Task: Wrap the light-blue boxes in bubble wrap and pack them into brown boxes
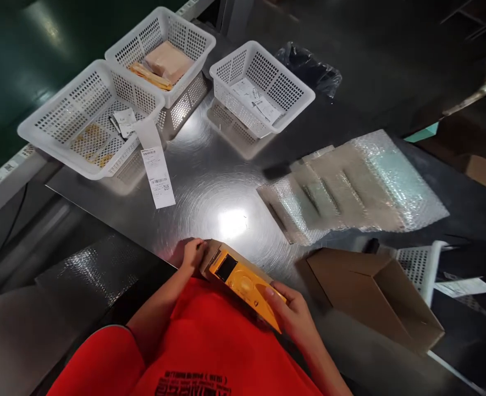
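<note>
Here, at the lower centre of the frame, a yellow boxed item (243, 286) is held against a small carton (210, 256) at the table's (210, 187) near edge: the right hand (294, 316) is closed around its lower end, the left hand (193, 254) curled on the carton. An open cardboard box (375, 291) stands empty at lower right, bubble-wrap sheets (350, 187) lie unused, and three baskets (263, 88) occupy the upper left; packing appears barely begun.

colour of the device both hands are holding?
Yellow-orange device with a dark screen, seen in the head view.
</note>
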`<action>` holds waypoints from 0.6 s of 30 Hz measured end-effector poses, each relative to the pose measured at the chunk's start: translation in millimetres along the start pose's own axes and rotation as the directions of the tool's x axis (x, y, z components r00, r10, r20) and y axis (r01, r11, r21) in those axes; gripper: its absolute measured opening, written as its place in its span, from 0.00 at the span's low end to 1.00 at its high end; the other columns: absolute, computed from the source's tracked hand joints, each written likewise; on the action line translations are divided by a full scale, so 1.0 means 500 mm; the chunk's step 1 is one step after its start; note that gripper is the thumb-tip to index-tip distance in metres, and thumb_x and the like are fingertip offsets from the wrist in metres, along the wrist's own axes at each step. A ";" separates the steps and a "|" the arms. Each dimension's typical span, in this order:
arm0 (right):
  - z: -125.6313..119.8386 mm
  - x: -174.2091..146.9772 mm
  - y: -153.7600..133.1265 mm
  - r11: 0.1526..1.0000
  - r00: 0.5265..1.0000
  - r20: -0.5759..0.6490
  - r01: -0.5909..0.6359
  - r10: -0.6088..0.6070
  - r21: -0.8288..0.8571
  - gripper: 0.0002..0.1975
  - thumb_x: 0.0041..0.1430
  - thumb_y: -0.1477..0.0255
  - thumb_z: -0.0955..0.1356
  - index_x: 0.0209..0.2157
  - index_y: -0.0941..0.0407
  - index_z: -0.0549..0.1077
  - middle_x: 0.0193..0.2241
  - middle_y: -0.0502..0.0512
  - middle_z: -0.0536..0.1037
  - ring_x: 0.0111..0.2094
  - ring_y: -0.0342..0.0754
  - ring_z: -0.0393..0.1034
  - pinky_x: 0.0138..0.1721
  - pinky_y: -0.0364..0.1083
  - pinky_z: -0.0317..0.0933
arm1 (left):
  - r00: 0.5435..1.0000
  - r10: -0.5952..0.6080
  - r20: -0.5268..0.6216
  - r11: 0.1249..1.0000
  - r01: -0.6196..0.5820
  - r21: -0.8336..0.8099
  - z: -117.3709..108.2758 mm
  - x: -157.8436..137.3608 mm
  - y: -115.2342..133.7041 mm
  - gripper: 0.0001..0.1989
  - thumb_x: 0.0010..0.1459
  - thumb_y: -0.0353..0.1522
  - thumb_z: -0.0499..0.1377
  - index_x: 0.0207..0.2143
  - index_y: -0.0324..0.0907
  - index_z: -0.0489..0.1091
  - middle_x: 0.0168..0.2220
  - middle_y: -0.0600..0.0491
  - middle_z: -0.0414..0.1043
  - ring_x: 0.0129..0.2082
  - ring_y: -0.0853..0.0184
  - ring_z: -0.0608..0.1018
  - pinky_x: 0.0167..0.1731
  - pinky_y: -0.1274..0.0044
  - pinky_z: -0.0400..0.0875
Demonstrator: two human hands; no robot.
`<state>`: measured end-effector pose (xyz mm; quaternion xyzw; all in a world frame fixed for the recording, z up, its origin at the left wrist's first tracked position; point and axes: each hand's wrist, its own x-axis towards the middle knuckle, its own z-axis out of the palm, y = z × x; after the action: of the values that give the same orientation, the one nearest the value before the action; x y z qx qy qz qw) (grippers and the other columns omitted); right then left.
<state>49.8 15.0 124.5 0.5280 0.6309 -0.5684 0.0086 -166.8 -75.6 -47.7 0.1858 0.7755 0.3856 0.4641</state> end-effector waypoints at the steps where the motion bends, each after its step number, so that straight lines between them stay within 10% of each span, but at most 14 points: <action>1: 0.000 -0.002 0.003 1.000 1.000 -0.001 -0.015 0.015 0.006 0.30 0.50 0.41 0.66 0.18 0.54 0.61 0.17 0.47 0.59 0.21 0.42 0.53 0.18 0.42 0.48 | 1.000 0.023 0.009 0.999 -0.023 0.031 0.010 -0.007 -0.003 0.13 0.59 0.31 0.50 0.24 0.39 0.69 0.27 0.53 0.70 0.32 0.69 0.72 0.35 0.77 0.64; 12: -0.002 -0.007 0.011 0.999 0.999 -0.003 -0.042 0.042 0.017 0.29 0.50 0.43 0.67 0.19 0.55 0.64 0.17 0.48 0.61 0.20 0.41 0.54 0.18 0.41 0.48 | 0.986 0.029 0.163 0.909 -0.093 0.406 -0.028 -0.006 -0.012 0.16 0.59 0.26 0.53 0.49 0.37 0.69 0.45 0.39 0.75 0.49 0.54 0.76 0.50 0.63 0.68; 18: 0.000 -0.005 0.022 0.997 0.999 0.007 -0.035 0.034 0.064 0.28 0.51 0.43 0.67 0.20 0.55 0.64 0.18 0.48 0.63 0.21 0.43 0.56 0.19 0.41 0.50 | 0.885 0.265 0.384 0.841 -0.406 0.357 -0.022 -0.084 -0.057 0.42 0.55 0.36 0.62 0.69 0.44 0.47 0.70 0.42 0.48 0.70 0.53 0.53 0.67 0.58 0.47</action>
<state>58.2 11.3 118.1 0.5372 0.6030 -0.5898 0.0032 -153.3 -125.2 -42.5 0.4772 0.7098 0.2472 0.4554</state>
